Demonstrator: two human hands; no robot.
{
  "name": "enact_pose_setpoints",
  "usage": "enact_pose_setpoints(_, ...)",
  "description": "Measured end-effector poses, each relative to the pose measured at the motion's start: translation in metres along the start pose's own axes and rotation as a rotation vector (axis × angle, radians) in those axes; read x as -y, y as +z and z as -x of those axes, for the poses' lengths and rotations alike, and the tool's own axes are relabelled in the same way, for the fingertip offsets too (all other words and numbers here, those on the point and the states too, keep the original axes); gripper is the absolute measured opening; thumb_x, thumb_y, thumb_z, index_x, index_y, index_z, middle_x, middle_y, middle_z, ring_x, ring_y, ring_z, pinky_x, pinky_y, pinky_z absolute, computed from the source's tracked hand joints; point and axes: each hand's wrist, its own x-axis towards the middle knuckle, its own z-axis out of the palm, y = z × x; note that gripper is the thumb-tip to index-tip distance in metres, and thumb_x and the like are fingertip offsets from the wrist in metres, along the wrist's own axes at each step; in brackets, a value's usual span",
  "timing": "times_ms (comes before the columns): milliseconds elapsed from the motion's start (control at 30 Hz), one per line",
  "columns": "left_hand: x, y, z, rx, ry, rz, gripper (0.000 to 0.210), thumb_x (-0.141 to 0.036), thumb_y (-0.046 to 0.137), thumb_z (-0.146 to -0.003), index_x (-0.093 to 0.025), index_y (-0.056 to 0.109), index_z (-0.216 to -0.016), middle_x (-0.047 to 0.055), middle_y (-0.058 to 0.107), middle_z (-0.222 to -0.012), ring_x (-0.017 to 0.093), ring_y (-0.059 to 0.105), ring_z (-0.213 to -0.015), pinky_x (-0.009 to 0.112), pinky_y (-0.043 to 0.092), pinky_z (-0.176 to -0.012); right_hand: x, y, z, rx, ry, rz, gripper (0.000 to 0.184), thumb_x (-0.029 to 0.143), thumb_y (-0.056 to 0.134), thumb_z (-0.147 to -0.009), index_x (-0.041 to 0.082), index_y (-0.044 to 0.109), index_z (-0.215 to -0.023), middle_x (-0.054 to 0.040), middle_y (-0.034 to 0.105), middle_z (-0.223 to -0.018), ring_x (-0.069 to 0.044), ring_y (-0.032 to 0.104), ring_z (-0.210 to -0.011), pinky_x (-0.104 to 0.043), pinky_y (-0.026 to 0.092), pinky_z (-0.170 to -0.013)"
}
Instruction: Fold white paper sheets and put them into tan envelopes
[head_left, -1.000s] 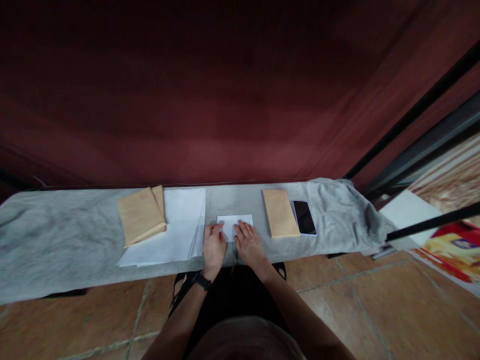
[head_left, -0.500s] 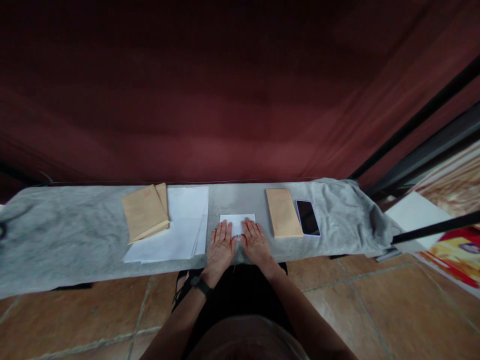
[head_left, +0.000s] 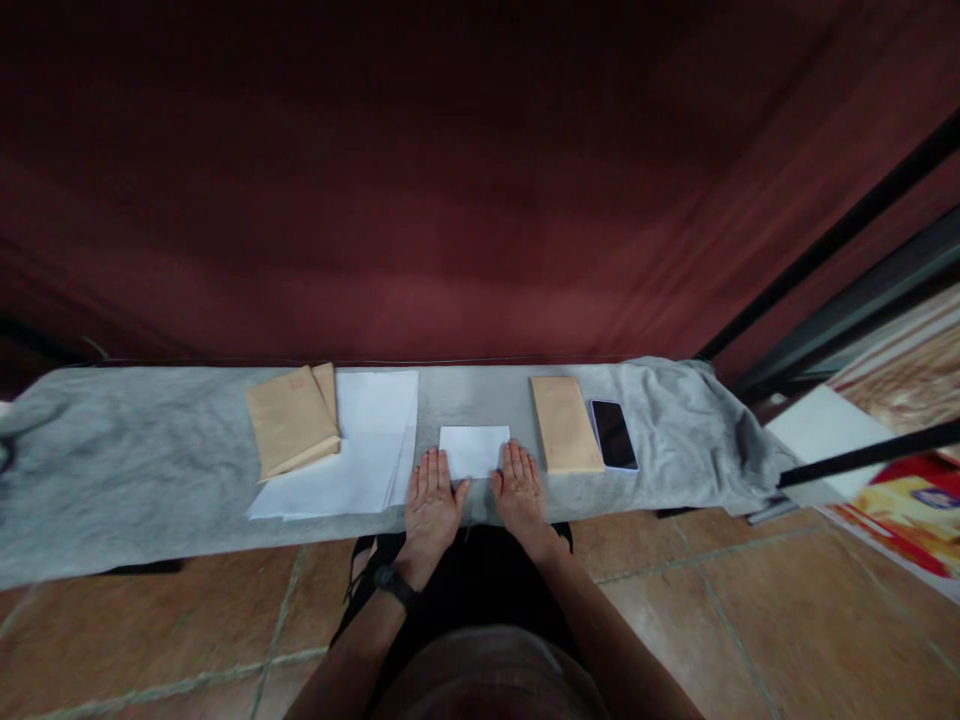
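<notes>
A small white rectangle of paper (head_left: 475,450), apparently folded, lies flat on the grey cloth in front of me. My left hand (head_left: 433,508) rests flat at its left edge, fingers straight and thumb out by the paper's lower corner. At the paper's right edge lies my right hand (head_left: 520,497), also flat with fingers stretched out. Neither hand grips anything. To the left, white sheets (head_left: 367,450) lie in a loose stack. Brown envelopes (head_left: 292,415) partly cover them. Over on the right is a pile of brown envelopes (head_left: 567,425).
A phone (head_left: 615,435) with a dark screen lies beside the right-hand envelopes. The grey cloth (head_left: 150,460) covers a long narrow surface against a dark red backing (head_left: 450,250). Black bars (head_left: 870,452) and a colourful printed box (head_left: 915,505) stand at the far right.
Both hands have slid outward, off the top of the white paper to its left and right edges. More of the paper now shows.
</notes>
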Motion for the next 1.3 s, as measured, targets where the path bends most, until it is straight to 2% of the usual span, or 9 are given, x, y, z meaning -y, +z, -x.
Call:
enact_pose_setpoints(167, -0.007, -0.002, 0.0, -0.014, 0.014, 0.028, 0.058, -0.033, 0.038, -0.1, -0.008, 0.038, -0.152, 0.02, 0.039, -0.157, 0.032, 0.029, -0.15, 0.056, 0.024, -0.122, 0.005, -0.007, 0.0, 0.001, -0.057, -0.027, 0.053, 0.024, 0.04, -0.103, 0.008, 0.036, -0.153, -0.0172, 0.041, -0.157, -0.028, 0.037, -0.147, -0.049, 0.033, -0.119)
enact_pose_setpoints(267, -0.017, -0.003, 0.002, 0.068, 0.116, 0.058, 0.055, -0.028, 0.036, -0.1, -0.014, 0.04, -0.152, 0.013, 0.039, -0.158, 0.027, 0.028, -0.151, 0.052, 0.023, -0.124, 0.008, -0.01, 0.001, 0.05, -0.171, -0.083, 0.05, 0.024, 0.037, -0.104, 0.013, 0.04, -0.152, -0.0115, 0.043, -0.157, -0.023, 0.038, -0.146, -0.045, 0.033, -0.12)
enact_pose_setpoints(367, -0.022, -0.005, 0.003, 0.154, 0.198, 0.063, 0.054, -0.025, 0.035, -0.099, -0.014, 0.043, -0.151, 0.012, 0.043, -0.157, 0.025, 0.032, -0.149, 0.048, 0.027, -0.123, 0.007, -0.014, 0.003, 0.093, -0.214, -0.107, 0.047, 0.024, 0.037, -0.104, 0.014, 0.044, -0.15, -0.0097, 0.048, -0.153, -0.021, 0.041, -0.144, -0.043, 0.031, -0.121)
enact_pose_setpoints(567, -0.016, -0.009, -0.005, 0.206, 0.236, 0.032, 0.05, -0.024, 0.039, -0.098, -0.01, 0.051, -0.144, 0.016, 0.049, -0.152, 0.027, 0.041, -0.145, 0.046, 0.033, -0.12, -0.003, -0.017, 0.005, 0.116, -0.222, -0.101, 0.048, 0.027, 0.041, -0.104, 0.015, 0.043, -0.15, -0.0094, 0.047, -0.154, -0.022, 0.043, -0.143, -0.042, 0.032, -0.121)
enact_pose_setpoints(733, -0.006, -0.008, -0.013, 0.221, 0.224, -0.029, 0.048, -0.023, 0.04, -0.099, -0.008, 0.051, -0.143, 0.019, 0.049, -0.151, 0.028, 0.042, -0.144, 0.044, 0.036, -0.119, -0.011, -0.013, 0.007, 0.074, -0.193, -0.065, 0.05, 0.032, 0.041, -0.105, 0.013, 0.042, -0.151, -0.0106, 0.044, -0.156, -0.024, 0.043, -0.143, -0.044, 0.032, -0.12)
enact_pose_setpoints(933, 0.006, -0.012, -0.018, 0.299, 0.311, -0.126, 0.053, -0.004, 0.037, -0.092, -0.012, 0.051, -0.143, 0.016, 0.049, -0.152, 0.023, 0.043, -0.143, 0.04, 0.04, -0.116, -0.019, -0.011, 0.008, 0.039, -0.184, -0.037, 0.052, 0.03, 0.043, -0.104, 0.01, 0.041, -0.151, -0.0143, 0.046, -0.154, -0.026, 0.043, -0.142, -0.045, 0.034, -0.118)
enact_pose_setpoints(1133, -0.002, -0.019, -0.022, 0.274, 0.315, -0.223, 0.056, 0.0, 0.036, -0.089, -0.012, 0.051, -0.142, 0.016, 0.049, -0.152, 0.023, 0.044, -0.143, 0.039, 0.041, -0.115, -0.013, -0.009, -0.003, 0.035, -0.139, -0.035, 0.052, 0.027, 0.046, -0.101, 0.009, 0.044, -0.149, -0.0148, 0.046, -0.154, -0.028, 0.041, -0.144, -0.046, 0.031, -0.119)
enact_pose_setpoints(1300, -0.011, -0.017, -0.03, 0.253, 0.265, -0.204, 0.049, -0.007, 0.037, -0.093, -0.01, 0.053, -0.14, 0.018, 0.052, -0.149, 0.026, 0.048, -0.14, 0.042, 0.042, -0.113, 0.001, -0.004, -0.02, 0.101, -0.134, -0.061, 0.048, 0.028, 0.04, -0.104, 0.011, 0.047, -0.148, -0.0112, 0.044, -0.156, -0.024, 0.041, -0.144, -0.043, 0.028, -0.122)
